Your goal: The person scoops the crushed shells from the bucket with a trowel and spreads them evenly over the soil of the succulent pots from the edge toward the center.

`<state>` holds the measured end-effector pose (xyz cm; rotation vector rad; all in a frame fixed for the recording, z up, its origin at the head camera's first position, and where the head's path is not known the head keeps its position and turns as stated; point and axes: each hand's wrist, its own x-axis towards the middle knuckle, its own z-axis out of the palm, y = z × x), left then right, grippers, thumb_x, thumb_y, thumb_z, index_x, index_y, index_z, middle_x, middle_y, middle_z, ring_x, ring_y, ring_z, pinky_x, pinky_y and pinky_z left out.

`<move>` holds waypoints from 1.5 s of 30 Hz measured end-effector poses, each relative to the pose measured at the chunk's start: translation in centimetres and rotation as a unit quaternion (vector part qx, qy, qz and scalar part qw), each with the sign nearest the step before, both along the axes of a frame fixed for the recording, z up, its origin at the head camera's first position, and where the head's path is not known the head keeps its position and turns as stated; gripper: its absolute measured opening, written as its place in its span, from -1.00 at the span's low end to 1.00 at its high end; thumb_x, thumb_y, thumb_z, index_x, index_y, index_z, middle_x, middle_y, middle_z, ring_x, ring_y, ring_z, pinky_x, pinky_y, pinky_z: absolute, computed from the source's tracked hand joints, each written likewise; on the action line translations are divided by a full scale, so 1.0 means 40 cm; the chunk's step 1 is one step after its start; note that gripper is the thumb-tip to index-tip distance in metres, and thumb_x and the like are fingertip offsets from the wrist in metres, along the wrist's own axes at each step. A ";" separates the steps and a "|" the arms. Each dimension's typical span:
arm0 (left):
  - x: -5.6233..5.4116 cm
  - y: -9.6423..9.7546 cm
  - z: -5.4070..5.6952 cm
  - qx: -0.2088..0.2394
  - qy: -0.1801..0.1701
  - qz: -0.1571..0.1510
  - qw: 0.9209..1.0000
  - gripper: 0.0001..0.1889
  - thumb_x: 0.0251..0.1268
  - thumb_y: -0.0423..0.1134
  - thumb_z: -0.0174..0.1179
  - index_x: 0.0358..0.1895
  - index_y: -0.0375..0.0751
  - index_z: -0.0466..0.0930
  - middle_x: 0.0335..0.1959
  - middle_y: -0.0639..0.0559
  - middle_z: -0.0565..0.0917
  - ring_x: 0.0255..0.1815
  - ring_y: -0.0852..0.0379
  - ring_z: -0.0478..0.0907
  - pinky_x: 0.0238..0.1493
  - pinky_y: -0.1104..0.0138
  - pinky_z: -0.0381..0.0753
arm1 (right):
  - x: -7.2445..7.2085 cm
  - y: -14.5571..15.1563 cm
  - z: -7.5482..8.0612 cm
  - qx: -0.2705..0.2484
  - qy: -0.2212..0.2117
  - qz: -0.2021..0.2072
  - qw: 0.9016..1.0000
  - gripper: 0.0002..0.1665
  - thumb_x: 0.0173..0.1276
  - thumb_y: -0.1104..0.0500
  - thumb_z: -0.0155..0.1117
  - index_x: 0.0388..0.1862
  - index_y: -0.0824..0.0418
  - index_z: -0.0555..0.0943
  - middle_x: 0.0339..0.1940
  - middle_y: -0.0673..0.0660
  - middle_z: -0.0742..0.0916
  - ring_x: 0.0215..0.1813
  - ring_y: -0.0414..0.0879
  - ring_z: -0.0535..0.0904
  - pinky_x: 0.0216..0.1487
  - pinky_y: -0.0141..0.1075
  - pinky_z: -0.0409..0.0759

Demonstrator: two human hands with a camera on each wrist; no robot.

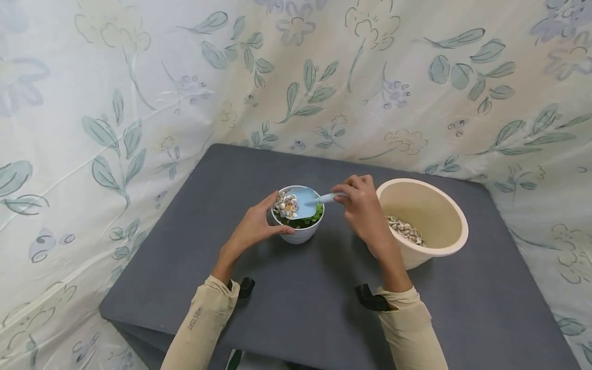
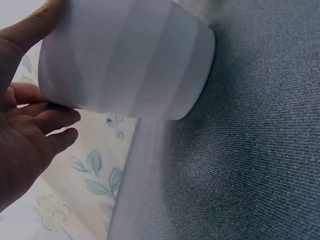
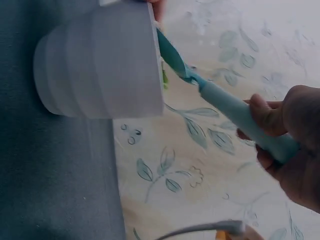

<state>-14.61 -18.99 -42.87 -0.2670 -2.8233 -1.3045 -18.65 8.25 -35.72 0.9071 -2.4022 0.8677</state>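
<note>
A white ribbed flower pot [image 1: 298,237] with a small green plant [image 1: 319,214] stands on the table. My left hand [image 1: 254,221] holds it near the rim, thumb on the near side and fingers on the far side. My right hand [image 1: 363,210] grips the handle of a light blue trowel [image 3: 235,107]. The trowel's blade [image 1: 304,203] is tilted over the pot's mouth, with small shells [image 1: 285,205] at its tip on the left side of the pot. Leaves partly show below the blade; the soil is mostly hidden.
To the right of the pot, a large cream bucket [image 1: 455,234] holds many more small shells [image 1: 407,230] and stands close to my right forearm. A dark grey cloth covers the table [image 1: 194,241]. Floral curtains [image 1: 324,92] hang behind and beside it.
</note>
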 end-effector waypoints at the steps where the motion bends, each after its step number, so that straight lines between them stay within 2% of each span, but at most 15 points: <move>1: -0.001 0.000 -0.001 0.004 0.001 0.003 1.000 0.21 0.08 0.08 0.61 0.72 -0.11 0.02 0.72 -0.11 0.17 0.72 -0.16 0.16 0.62 -0.13 0.31 | -0.002 -0.006 -0.005 0.004 0.021 0.004 1.000 -0.84 0.39 0.39 0.39 -0.09 0.36 0.81 -0.20 0.25 0.69 -0.04 0.17 0.42 0.03 -0.02 0.48; 8: -0.009 -0.003 0.000 0.016 0.006 0.010 1.000 0.19 0.00 0.03 0.66 0.68 -0.17 0.13 0.67 -0.13 0.27 0.69 -0.15 0.23 0.61 -0.12 0.34 | 0.003 -0.031 -0.006 0.023 0.155 0.024 0.987 -0.79 0.30 0.45 0.45 -0.09 0.36 0.81 -0.13 0.27 0.72 0.07 0.18 0.51 0.12 0.01 0.63; 15: -0.027 -0.027 0.005 0.018 -0.006 -0.001 1.000 0.16 -0.02 -0.02 0.68 0.67 -0.12 0.19 0.65 -0.13 0.31 0.67 -0.18 0.27 0.59 -0.12 0.35 | 0.005 -0.030 -0.004 0.024 0.242 0.030 0.970 -0.82 0.36 0.44 0.41 -0.10 0.34 0.81 -0.13 0.27 0.75 0.05 0.18 0.56 0.10 0.02 0.60; 17: -0.038 -0.037 0.008 0.018 -0.014 -0.023 0.999 0.15 0.01 -0.04 0.67 0.67 -0.10 0.18 0.66 -0.14 0.29 0.67 -0.20 0.26 0.60 -0.13 0.34 | 0.009 -0.017 -0.004 0.000 0.250 0.026 0.968 -0.82 0.36 0.45 0.40 -0.10 0.34 0.81 -0.15 0.27 0.76 0.04 0.19 0.55 0.10 0.00 0.60; 21: -0.067 -0.063 0.024 0.024 -0.041 -0.090 0.995 0.13 0.07 -0.10 0.64 0.69 -0.07 0.13 0.69 -0.16 0.23 0.70 -0.21 0.19 0.63 -0.16 0.27 | 0.026 0.030 0.005 -0.077 0.245 -0.001 0.967 -0.81 0.33 0.49 0.40 -0.11 0.37 0.81 -0.16 0.31 0.74 0.02 0.23 0.51 0.11 -0.07 0.52; 26: -0.101 -0.099 0.046 0.019 -0.079 -0.159 0.984 0.13 0.09 -0.16 0.63 0.70 -0.07 0.09 0.71 -0.16 0.16 0.75 -0.21 0.04 0.68 -0.18 0.16 | 0.052 0.136 0.041 -0.163 0.247 -0.075 0.952 -0.82 0.24 0.51 0.45 -0.17 0.43 0.81 -0.22 0.40 0.74 -0.04 0.34 0.46 0.16 -0.30 0.35; 29: -0.113 -0.116 0.057 0.013 -0.093 -0.180 0.979 0.14 0.11 -0.17 0.62 0.71 -0.05 0.05 0.72 -0.15 0.13 0.75 -0.23 0.02 0.67 -0.20 0.14 | 0.066 0.218 0.065 -0.170 0.239 -0.123 0.948 -0.85 0.26 0.50 0.44 -0.18 0.46 0.81 -0.21 0.47 0.72 -0.05 0.38 0.42 0.19 -0.39 0.22; 32: -0.118 -0.124 0.063 0.036 -0.098 -0.197 0.975 0.21 0.09 -0.16 0.62 0.74 0.00 -0.06 0.76 -0.10 0.02 0.78 -0.20 -0.06 0.69 -0.20 0.09 | 0.081 0.306 0.082 -0.145 0.217 -0.161 0.952 -0.86 0.32 0.51 0.39 -0.16 0.52 0.79 -0.18 0.52 0.70 -0.04 0.08 0.43 0.20 -0.39 0.15; 35: -0.112 -0.116 0.069 0.081 -0.071 -0.195 0.975 0.25 0.11 -0.07 0.61 0.74 0.10 -0.14 0.78 0.00 -0.08 0.80 -0.12 -0.14 0.71 -0.19 0.03 | 0.096 0.384 0.088 -0.107 0.185 -0.188 0.959 -0.84 0.32 0.55 0.37 -0.14 0.56 0.77 -0.16 0.54 0.69 0.08 -0.25 0.30 0.20 -0.37 0.11; 36: -0.108 -0.105 0.072 0.099 -0.053 -0.187 0.976 0.22 0.14 -0.03 0.59 0.74 0.13 -0.13 0.79 0.03 -0.09 0.80 -0.09 -0.14 0.72 -0.17 0.03 | 0.101 0.405 0.088 -0.090 0.173 -0.196 0.961 -0.84 0.32 0.56 0.36 -0.13 0.56 0.76 -0.15 0.53 0.68 0.09 -0.25 0.30 0.19 -0.37 0.11; 39: -0.088 -0.040 0.089 0.169 0.026 -0.148 0.974 0.04 0.29 -0.03 0.50 0.72 0.12 0.01 0.76 0.09 0.04 0.79 0.00 -0.06 0.71 -0.13 0.09 | 0.106 0.453 0.086 -0.038 0.146 -0.206 0.967 -0.82 0.29 0.59 0.36 -0.13 0.58 0.75 -0.17 0.51 0.68 0.00 0.04 0.44 0.12 -0.23 0.19; 41: -0.072 0.028 0.102 0.211 0.085 -0.137 0.964 -0.13 0.41 -0.14 0.41 0.69 0.02 0.14 0.73 0.05 0.16 0.77 0.04 0.04 0.71 -0.06 0.14 | 0.102 0.471 0.081 0.000 0.131 -0.203 0.970 -0.83 0.27 0.60 0.36 -0.16 0.58 0.75 -0.21 0.48 0.67 -0.03 0.31 0.44 0.10 -0.08 0.25; 42: -0.063 0.066 0.109 0.222 0.109 -0.137 0.959 -0.19 0.43 -0.22 0.38 0.67 -0.03 0.20 0.71 0.04 0.22 0.76 0.06 0.09 0.70 -0.04 0.18 | 0.098 0.476 0.078 0.024 0.121 -0.204 0.971 -0.83 0.27 0.60 0.37 -0.16 0.58 0.74 -0.23 0.47 0.66 -0.02 0.41 0.40 0.06 0.00 0.27; 44: -0.049 0.145 0.117 0.226 0.143 -0.155 0.951 -0.28 0.45 -0.34 0.33 0.62 -0.15 0.30 0.66 -0.04 0.31 0.72 0.04 0.18 0.67 0.00 0.26 | 0.088 0.480 0.073 0.068 0.101 -0.202 0.972 -0.83 0.22 0.61 0.38 -0.19 0.58 0.75 -0.28 0.44 0.65 -0.08 0.39 0.39 -0.01 0.11 0.27; 45: -0.045 0.185 0.119 0.217 0.150 -0.168 0.950 -0.31 0.45 -0.36 0.32 0.60 -0.16 0.33 0.64 -0.05 0.35 0.71 0.04 0.22 0.67 0.05 0.27 | 0.082 0.480 0.071 0.094 0.089 -0.203 0.971 -0.83 0.21 0.61 0.39 -0.20 0.57 0.75 -0.28 0.44 0.65 -0.11 0.37 0.39 -0.03 0.13 0.29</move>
